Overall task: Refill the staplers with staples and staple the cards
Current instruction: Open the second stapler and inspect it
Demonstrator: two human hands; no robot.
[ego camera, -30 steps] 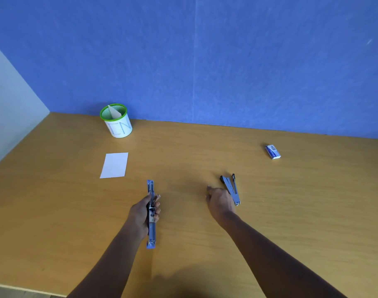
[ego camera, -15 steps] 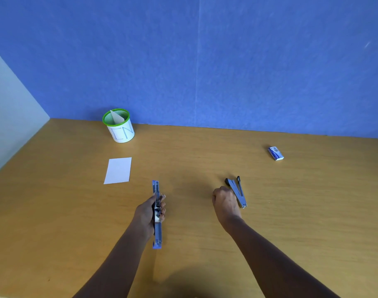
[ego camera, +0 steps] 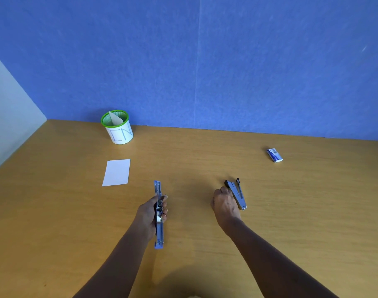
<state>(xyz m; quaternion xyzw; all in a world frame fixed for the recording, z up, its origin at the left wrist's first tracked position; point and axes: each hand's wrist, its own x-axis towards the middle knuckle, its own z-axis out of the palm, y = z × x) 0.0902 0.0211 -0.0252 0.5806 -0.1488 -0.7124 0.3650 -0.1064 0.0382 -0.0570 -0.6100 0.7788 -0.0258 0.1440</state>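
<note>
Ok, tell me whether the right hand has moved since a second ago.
No. The right hand still sits just left of the open stapler on the table.

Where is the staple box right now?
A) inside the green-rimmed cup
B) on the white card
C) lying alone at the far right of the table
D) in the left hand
C: the small blue-and-white staple box lies by itself on the table toward the far right, while the left hand grips only the opened stapler.
</note>
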